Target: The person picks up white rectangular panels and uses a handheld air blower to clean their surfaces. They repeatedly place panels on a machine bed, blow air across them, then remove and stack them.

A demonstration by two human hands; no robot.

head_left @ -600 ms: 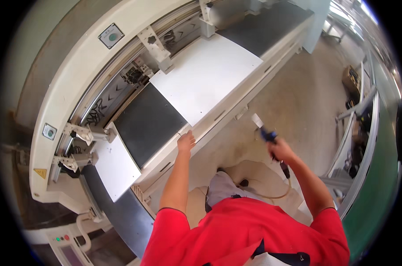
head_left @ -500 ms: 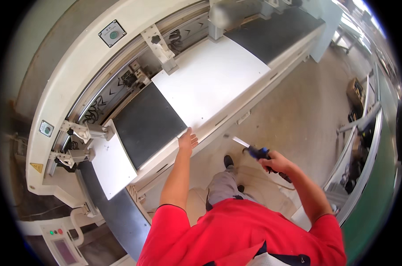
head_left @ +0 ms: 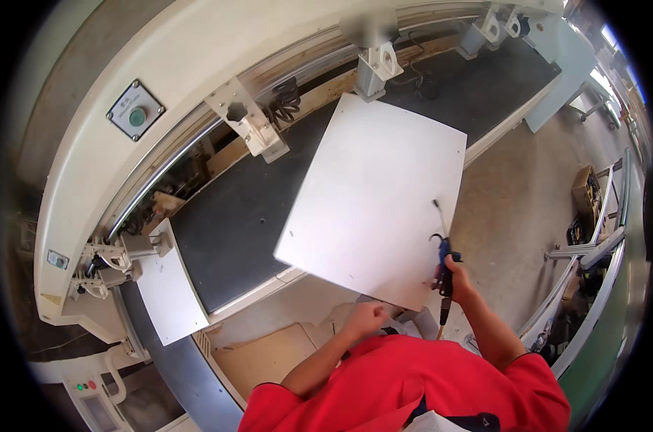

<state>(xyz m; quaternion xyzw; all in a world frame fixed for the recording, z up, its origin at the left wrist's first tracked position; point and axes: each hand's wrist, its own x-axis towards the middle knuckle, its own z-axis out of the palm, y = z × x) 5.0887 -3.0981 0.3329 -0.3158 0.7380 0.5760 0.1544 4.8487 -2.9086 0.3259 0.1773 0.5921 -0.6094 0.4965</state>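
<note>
A large white panel (head_left: 377,194) lies slanted across the machine's dark bed, its near end reaching out over the bed's front edge towards me. At that near edge is my left hand (head_left: 367,318), closed, its fingers curled against the panel's rim; the fingertips are partly hidden. My right hand (head_left: 459,281) is wrapped around a blue and black air blow gun (head_left: 445,263). The gun's thin nozzle points away from me, in front of the panel's right side, and a hose runs down from its handle.
A smaller white panel (head_left: 169,291) lies at the left under clamps (head_left: 128,259). More clamp heads (head_left: 251,126) hang along the machine's beam. A control box (head_left: 89,396) stands at the lower left. To the right, a metal-framed rack (head_left: 592,252) holds dark items.
The large white panel has swung round and come towards me over the bed's edge. My left hand has drawn back and closed. The blow gun has turned upright and moved beside the panel.
</note>
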